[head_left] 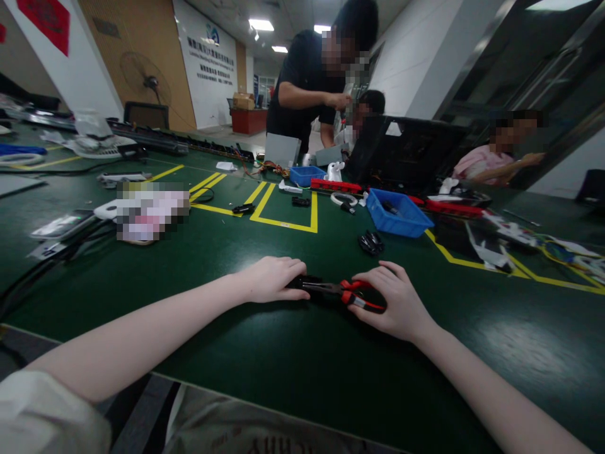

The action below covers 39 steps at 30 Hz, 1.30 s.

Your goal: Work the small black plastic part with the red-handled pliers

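Note:
My left hand [277, 279] is closed around a small black part [299, 282] just above the green table [302, 359]; most of that part is hidden by the fingers. In my right hand [394, 299] are needle-nose pliers [347, 292] with red and black handles. Their long jaws point left and meet the black part at my left fingers. Whether the jaws grip it I cannot tell. Beyond my right hand lies a small pile of black parts [370, 242].
A blue bin [399, 214] stands past the pile, with a second blue bin [307, 176] farther back. Yellow tape [283, 226] marks the table. A phone [154, 214] and cables lie at left. Across the table a person [307, 82] stands by a black open case [401, 151].

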{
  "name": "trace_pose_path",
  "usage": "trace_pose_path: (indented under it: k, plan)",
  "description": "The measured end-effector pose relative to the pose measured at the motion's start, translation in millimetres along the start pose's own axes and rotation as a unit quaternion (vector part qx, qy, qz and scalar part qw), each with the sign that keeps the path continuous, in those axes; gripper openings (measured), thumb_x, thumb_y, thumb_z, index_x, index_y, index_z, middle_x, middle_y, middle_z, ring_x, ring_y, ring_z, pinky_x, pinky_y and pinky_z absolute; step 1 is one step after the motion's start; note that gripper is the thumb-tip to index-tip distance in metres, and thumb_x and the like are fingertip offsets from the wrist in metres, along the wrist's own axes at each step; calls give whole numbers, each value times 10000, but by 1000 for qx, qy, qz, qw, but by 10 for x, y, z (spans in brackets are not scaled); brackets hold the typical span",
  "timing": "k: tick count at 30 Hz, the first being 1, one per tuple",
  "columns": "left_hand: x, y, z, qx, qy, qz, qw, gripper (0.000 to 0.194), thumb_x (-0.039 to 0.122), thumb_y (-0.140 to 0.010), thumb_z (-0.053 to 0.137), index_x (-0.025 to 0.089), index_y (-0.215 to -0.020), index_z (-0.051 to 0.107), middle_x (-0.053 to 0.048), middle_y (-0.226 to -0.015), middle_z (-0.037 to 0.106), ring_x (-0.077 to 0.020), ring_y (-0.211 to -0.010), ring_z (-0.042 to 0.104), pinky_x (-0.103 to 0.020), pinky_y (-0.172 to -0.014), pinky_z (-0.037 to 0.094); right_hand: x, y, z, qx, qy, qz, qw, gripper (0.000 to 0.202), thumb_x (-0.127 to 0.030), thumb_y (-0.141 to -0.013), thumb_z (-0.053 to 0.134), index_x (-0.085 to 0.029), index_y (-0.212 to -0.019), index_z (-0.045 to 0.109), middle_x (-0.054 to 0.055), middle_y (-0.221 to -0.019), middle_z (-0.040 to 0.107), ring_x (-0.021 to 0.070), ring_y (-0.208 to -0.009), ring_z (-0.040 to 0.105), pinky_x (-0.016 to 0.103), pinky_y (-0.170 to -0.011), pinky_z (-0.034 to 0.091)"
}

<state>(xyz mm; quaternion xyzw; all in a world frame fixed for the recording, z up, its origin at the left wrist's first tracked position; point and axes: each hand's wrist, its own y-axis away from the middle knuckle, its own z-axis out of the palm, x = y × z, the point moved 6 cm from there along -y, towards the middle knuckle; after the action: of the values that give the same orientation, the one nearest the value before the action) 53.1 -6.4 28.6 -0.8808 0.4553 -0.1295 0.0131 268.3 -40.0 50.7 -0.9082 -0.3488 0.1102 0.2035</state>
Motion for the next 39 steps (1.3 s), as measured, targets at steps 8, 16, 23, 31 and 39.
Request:
trace_pose_path:
  k: [8, 16, 23, 31, 39]
  plan:
    - [12, 7, -1, -5, -16, 6, 1000, 361, 530, -987, 479, 182, -1061, 542, -55, -1007, 648, -213, -888, 636, -293, -695, 461, -64, -9, -56, 20, 34, -30, 999, 364, -453, -775, 685, -211, -1039, 621, 51, -920, 722, 237, -841, 670, 512, -1003, 391]
    - [63, 30, -21, 30, -28, 58, 998, 378, 471, -984, 515, 175, -1204, 598, -87, -1132, 590, -210, -964, 616, -309, -793, 491, -49, -1, -30, 1, 31, -24, 999, 352, -463, -766, 675, -218, -1016, 635, 59, -918, 719, 244, -842, 663, 525, -1018, 380]
    - [76, 64, 7, 69, -10, 72, 995, 403, 414, -966, 563, 182, -1294, 594, -115, -1284, 573, -252, -1132, 587, -380, -948, 497, -65, 23, -4, -15, 16, 3, 1000, 381, -511, -761, 667, -207, -988, 638, 65, -911, 707, 229, -860, 649, 503, -1052, 362]
    - [102, 95, 1, 82, 24, 87, 993, 341, 317, -967, 558, 212, -1288, 607, -105, -1316, 567, -243, -1151, 602, -371, -971, 526, -70, 37, -2, -29, 24, 11, 999, 391, -512, -747, 673, -209, -991, 637, 61, -913, 701, 229, -879, 641, 495, -1056, 367]
    - [74, 94, 1, 52, 54, 108, 991, 275, 263, -991, 490, 219, -1224, 628, -72, -1197, 644, -183, -1028, 661, -278, -877, 536, -26, 46, -1, -26, 5, 22, 999, 381, -514, -761, 671, -211, -990, 632, 61, -926, 707, 224, -880, 645, 503, -1071, 353]
